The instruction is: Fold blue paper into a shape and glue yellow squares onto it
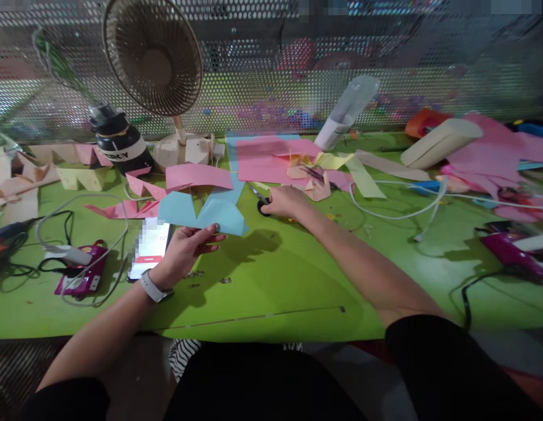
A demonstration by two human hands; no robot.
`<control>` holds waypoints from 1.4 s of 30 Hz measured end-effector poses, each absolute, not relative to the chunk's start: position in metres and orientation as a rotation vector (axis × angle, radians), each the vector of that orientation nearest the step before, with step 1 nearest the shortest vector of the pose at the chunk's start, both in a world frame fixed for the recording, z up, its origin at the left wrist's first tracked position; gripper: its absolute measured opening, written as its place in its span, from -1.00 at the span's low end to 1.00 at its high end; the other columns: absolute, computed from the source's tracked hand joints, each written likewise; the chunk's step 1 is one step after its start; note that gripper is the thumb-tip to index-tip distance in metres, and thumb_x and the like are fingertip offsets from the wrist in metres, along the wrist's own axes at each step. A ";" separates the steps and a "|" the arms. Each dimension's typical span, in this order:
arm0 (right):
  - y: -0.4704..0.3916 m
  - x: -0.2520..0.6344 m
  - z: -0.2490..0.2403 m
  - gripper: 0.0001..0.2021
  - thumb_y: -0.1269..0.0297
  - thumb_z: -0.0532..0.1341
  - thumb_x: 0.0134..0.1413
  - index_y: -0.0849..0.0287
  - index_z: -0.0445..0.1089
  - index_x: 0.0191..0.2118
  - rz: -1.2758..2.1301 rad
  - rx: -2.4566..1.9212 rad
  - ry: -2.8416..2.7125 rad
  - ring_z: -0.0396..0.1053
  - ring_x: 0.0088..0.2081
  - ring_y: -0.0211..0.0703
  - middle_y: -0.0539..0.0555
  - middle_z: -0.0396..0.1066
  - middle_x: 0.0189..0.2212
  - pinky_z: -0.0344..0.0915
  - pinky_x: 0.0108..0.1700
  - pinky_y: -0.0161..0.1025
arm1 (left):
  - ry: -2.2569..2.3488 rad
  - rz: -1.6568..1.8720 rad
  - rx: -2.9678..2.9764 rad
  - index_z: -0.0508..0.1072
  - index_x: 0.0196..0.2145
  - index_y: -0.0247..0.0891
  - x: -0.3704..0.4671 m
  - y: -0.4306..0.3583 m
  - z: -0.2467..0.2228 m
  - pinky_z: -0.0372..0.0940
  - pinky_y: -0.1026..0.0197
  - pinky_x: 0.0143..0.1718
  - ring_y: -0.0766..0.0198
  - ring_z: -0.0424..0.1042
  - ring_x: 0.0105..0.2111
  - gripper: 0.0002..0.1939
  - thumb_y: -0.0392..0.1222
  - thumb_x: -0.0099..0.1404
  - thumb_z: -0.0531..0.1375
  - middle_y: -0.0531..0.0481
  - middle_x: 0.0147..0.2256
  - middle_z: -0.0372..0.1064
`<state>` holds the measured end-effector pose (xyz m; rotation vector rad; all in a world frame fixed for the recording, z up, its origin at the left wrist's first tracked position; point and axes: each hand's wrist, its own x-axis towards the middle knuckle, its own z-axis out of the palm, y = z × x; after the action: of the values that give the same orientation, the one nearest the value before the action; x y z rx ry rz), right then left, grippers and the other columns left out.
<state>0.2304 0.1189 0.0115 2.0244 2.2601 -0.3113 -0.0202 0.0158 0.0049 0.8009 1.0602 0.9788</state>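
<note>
A light blue paper piece with a V-shaped notch is pinched between the thumb and fingers of my left hand, above the green table. To its right, my right hand is closed on the black handles of the scissors, whose blades point up and left toward the pink and blue sheets. Just left of my left hand lies a phone with a lit screen. Small metal bits lie on the table below the blue paper.
A fan and a dark jar stand at the back left. Pink sheets, paper scraps and a clear bottle lie or stand farther back. White cable crosses the right side; purple power strips sit at both sides.
</note>
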 end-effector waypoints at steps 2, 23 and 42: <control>0.121 0.231 0.012 -0.75 0.13 0.25 -0.13 0.21 0.49 -0.36 -0.347 2.013 2.270 0.46 -0.19 0.17 0.30 0.54 -0.25 0.29 -0.26 -0.11 | 1.076 0.976 0.777 0.60 -0.38 -0.30 -0.020 0.016 0.005 0.47 0.38 -0.35 0.26 0.60 -0.31 -0.77 -0.10 0.06 0.43 -0.09 -0.38 0.60; 0.016 0.252 -0.001 -0.55 0.09 0.48 -0.24 0.16 0.27 -0.32 -2.641 1.757 1.883 0.34 -0.58 -0.37 -0.04 0.45 -0.50 0.18 -0.66 -0.44 | 1.089 1.030 0.686 0.61 -0.44 -0.31 -0.018 0.017 0.009 0.45 0.39 -0.37 0.29 0.59 -0.38 -0.79 -0.14 0.00 0.46 -0.06 -0.48 0.58; 0.008 0.242 0.006 -0.52 0.12 0.51 -0.32 0.14 0.24 -0.37 -2.564 1.741 1.979 0.36 -0.48 -0.30 -0.10 0.35 -0.53 0.32 -0.44 -0.32 | 1.076 1.016 0.657 0.60 -0.41 -0.36 -0.015 0.015 0.008 0.45 0.41 -0.38 0.31 0.59 -0.39 -0.76 -0.16 -0.01 0.47 -0.05 -0.49 0.58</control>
<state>0.2421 0.0085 0.0063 1.7408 1.9793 -2.5644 -0.0147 0.0155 0.0083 0.6565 1.0760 1.0164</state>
